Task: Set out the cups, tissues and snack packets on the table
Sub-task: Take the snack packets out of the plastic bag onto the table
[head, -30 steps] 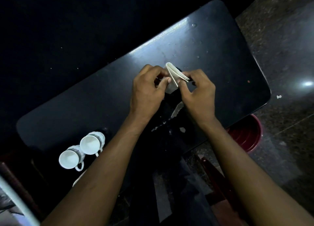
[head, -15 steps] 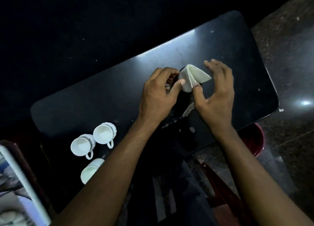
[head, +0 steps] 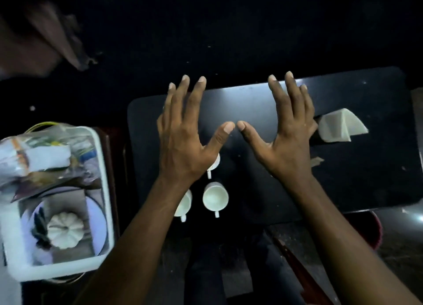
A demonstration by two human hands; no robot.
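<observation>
Cups (head: 215, 197) stand near the tabletop's (head: 343, 185) front edge, one partly under the left hand (head: 183, 144). Both hands, pinching the folded tissue (head: 338, 127) half a second ago, now hover spread wide, grip empty; right hand (head: 287, 142) just beside the tissue, which lies released on the tabletop. A white tub (head: 100, 167) of packets has come into view at left.

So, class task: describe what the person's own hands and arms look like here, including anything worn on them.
Both arms are bare up to the picture's edge: no sleeves, watch or bracelets show. The left hand and the right hand wear no gloves, and their nails look short and pale. A small glint beside one left finger might be a ring, but that is unclear.
</observation>
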